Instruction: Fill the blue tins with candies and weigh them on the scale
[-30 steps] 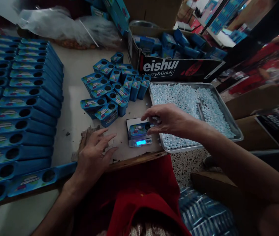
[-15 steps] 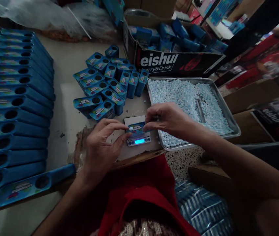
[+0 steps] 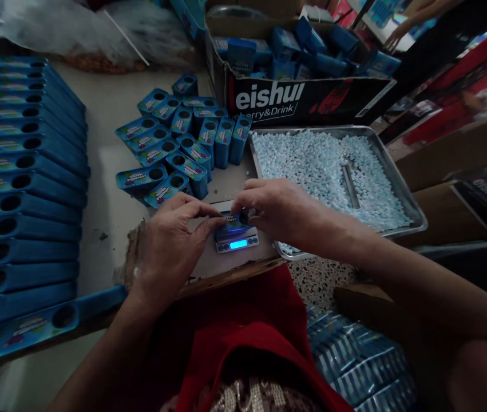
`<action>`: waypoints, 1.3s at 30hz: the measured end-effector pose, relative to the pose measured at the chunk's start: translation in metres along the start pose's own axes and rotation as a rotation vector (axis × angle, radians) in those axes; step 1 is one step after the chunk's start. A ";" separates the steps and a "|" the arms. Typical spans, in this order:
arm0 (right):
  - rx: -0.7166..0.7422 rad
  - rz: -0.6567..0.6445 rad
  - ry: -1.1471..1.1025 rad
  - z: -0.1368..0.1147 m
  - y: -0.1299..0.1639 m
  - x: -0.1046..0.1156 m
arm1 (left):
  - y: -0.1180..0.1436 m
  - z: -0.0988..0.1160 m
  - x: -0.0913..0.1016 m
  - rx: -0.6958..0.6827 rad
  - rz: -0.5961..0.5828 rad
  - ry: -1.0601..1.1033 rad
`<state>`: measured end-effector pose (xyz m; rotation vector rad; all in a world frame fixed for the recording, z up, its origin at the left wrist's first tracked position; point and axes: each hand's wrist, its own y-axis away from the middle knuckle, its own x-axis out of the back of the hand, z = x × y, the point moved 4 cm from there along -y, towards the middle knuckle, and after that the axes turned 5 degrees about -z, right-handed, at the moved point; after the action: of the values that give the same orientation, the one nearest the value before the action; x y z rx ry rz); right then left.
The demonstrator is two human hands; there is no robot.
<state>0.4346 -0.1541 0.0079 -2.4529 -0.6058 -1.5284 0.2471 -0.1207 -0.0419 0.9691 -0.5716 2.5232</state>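
A small blue candy box (image 3: 229,218) with printed lettering is at the digital scale (image 3: 237,243), whose display glows blue. The thumb and forefinger of my left hand (image 3: 170,243) pinch the box's left end. My right hand (image 3: 280,212) bends over the other end, fingertips drawn together at the dark opening. Its fingers hide much of that end, and what they pinch is not clear. Right of the scale, pale blue and white candies (image 3: 299,160) fill a metal tray (image 3: 419,220), where a metal bar (image 3: 350,186) lies.
Loose blue boxes (image 3: 183,149) stand behind the scale, openings up. Long rows of boxes (image 3: 28,206) line the left side. A black carton (image 3: 277,103) of more boxes stands behind the tray. Striped blue packs (image 3: 359,360) lie low at right. Another person's hand (image 3: 398,34) shows at top right.
My right hand has shifted left over the box and covers more of it. A white candy seen earlier near my left fingertips is no longer visible. The whole view has shifted slightly.
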 end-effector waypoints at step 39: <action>-0.591 0.252 -0.380 0.132 0.115 -0.046 | 0.046 -0.007 0.023 -0.042 0.152 -0.147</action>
<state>0.5741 -0.2200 -0.0860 -3.1398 0.1478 -1.2785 0.2052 -0.1516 -0.0419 1.1414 -0.7660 2.5743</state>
